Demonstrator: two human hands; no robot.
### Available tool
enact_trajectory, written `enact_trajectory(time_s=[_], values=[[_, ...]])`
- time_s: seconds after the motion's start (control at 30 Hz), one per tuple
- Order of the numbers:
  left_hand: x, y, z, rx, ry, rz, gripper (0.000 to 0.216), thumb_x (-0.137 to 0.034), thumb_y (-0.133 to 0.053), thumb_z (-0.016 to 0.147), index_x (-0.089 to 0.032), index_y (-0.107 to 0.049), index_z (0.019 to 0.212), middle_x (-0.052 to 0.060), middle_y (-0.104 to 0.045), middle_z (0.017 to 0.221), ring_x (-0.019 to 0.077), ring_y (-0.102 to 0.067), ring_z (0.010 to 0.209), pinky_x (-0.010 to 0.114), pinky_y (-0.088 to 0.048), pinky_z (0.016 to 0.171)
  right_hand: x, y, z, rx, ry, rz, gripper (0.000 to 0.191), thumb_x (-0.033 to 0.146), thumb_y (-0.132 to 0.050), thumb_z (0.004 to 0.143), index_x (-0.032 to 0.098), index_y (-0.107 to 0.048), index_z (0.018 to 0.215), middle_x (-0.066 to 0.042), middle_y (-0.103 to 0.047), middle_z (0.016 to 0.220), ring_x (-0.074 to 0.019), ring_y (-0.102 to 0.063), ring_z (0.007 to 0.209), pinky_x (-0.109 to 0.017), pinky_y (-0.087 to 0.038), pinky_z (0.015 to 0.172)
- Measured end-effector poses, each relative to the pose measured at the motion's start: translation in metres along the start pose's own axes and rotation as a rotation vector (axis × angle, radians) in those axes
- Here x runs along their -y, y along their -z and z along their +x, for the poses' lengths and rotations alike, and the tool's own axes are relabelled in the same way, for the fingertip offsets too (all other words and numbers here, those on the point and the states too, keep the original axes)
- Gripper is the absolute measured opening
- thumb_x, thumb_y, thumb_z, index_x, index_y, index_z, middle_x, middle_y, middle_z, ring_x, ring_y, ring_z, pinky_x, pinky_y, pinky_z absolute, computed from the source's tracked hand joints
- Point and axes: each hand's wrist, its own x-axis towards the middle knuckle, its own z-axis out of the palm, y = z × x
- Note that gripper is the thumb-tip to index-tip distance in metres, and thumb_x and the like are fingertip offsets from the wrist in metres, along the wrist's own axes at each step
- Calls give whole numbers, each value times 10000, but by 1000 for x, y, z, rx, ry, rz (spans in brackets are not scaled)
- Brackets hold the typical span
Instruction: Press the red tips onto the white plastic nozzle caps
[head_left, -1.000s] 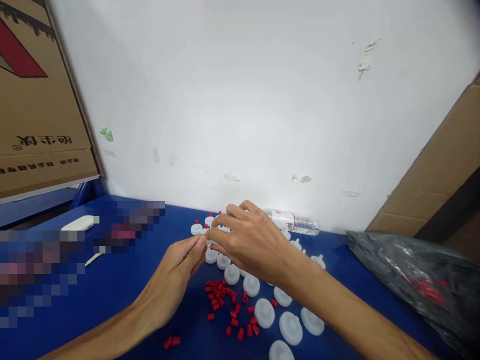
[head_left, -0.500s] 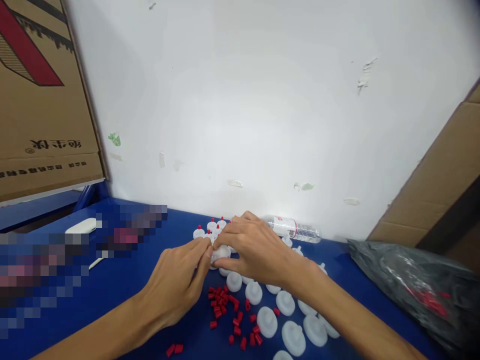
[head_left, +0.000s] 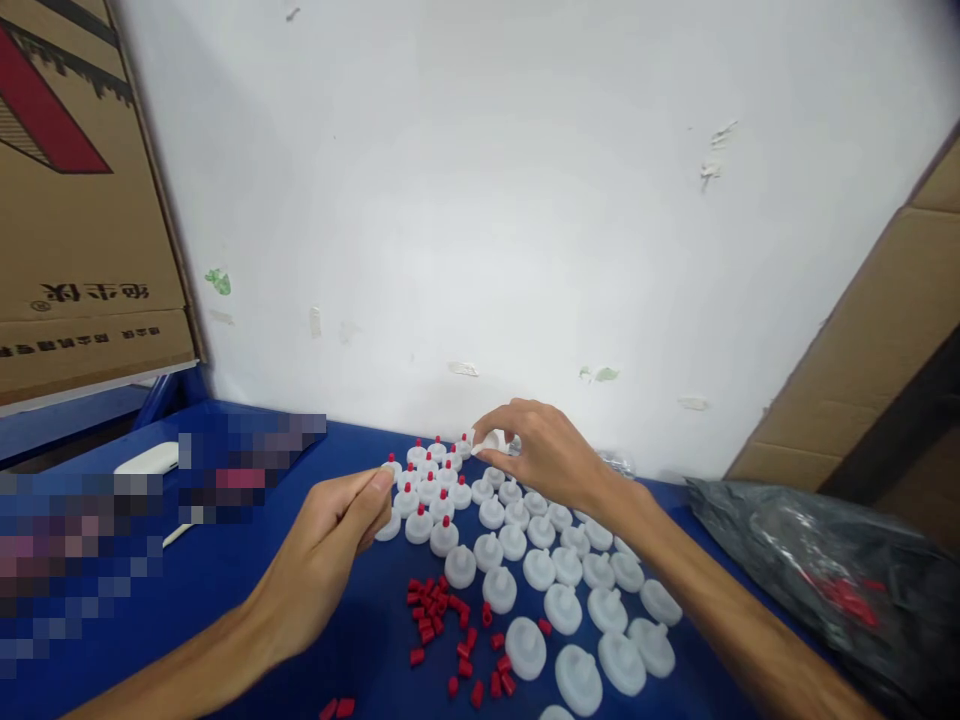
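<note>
My right hand [head_left: 544,450] is near the wall, its thumb and fingers pinching a white nozzle cap [head_left: 489,443] that is tilted on its side. My left hand [head_left: 341,530] is closed, thumb pressed on the curled fingers; whether anything small is inside is hidden. Beside its fingertips stands a group of white nozzle caps with red tips [head_left: 429,488]. Under and in front of my right hand are many bare white nozzle caps [head_left: 540,568], spouts mostly up. Small red tips [head_left: 427,605] lie in a loose pile between my forearms.
A clear plastic bottle [head_left: 616,463] lies against the white wall, mostly behind my right hand. On the right is a dark plastic bag [head_left: 825,570] with red pieces showing through. Cardboard boxes [head_left: 82,230] flank the blue table [head_left: 270,440]. A white object [head_left: 148,459] lies at left.
My hands have come apart. The right one has moved up and right with the white nozzle cap, while the left has drawn back to the left, uncovering the red-tipped caps.
</note>
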Motion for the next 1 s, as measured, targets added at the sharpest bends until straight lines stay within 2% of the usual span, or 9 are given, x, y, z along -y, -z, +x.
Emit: enact_trajectory(time_s=[0.1,0.2,0.3,0.43,0.6,0.73,0.8,0.9,1.0], values=[[4,-1,2,66,-61,86,470,-506,-339,1098,-245,-380,709,-38,-442,654,158,-378,588,303,-322,579,-5,3,-4,88,-32,71,177,394,-699,1005,243,-759,1075,-26,-780,932,-195,-697,832,-315,-458,738],[3,-8,0,147,-109,167,368,-426,-406,1079,-240,-500,775,-9,-577,756,179,-501,662,317,-364,635,-2,-3,-7,195,-4,126,128,356,-772,945,246,-783,1010,-37,-788,1007,-214,-708,925,-313,-461,761],[-1,-13,-6,200,-140,211,336,-375,-394,1084,-245,-581,838,21,-633,870,193,-580,751,316,-436,690,-3,-13,-8,273,10,175,75,295,-812,903,242,-801,954,-23,-799,1005,-212,-715,942,-306,-466,773],[-1,-16,-10,296,-174,346,352,-333,-372,1097,-254,-661,912,37,-659,919,194,-636,810,305,-490,746,-9,-24,-8,342,5,242,56,292,-787,924,251,-817,949,16,-807,886,-156,-707,737,-275,-467,686],[6,-19,-11,338,-149,406,380,-341,-357,1112,-245,-662,905,35,-670,911,206,-655,815,330,-459,736,-12,-27,-8,366,-26,270,65,293,-786,930,245,-829,925,8,-819,879,-160,-724,746,-266,-483,681],[10,-20,-11,347,-131,429,356,-300,-356,1097,-242,-646,901,38,-666,935,215,-655,836,344,-436,734,-15,-18,-7,345,-48,239,187,432,-804,920,260,-826,990,22,-820,937,-152,-708,721,-269,-495,664],[11,-20,-11,354,-128,434,349,-276,-355,1084,-240,-630,874,39,-662,943,216,-649,831,350,-425,726,-20,-12,-5,301,-67,193,249,479,-700,999,267,-811,1067,8,-817,1037,-157,-722,802,-275,-521,728],[12,-20,-13,365,-125,430,339,-265,-358,1071,-241,-620,858,39,-663,950,218,-650,830,357,-426,730,-31,-7,4,237,-133,63,318,426,-528,1102,220,-760,1174,-52,-785,1125,-195,-730,966,-355,-555,897],[11,-20,-13,370,-117,424,281,-260,-382,1054,-250,-642,948,43,-680,984,229,-666,859,364,-445,752,-38,-14,16,243,-177,-82,308,410,-634,1055,180,-686,1254,-87,-716,1238,-241,-704,1088,-475,-576,962]])
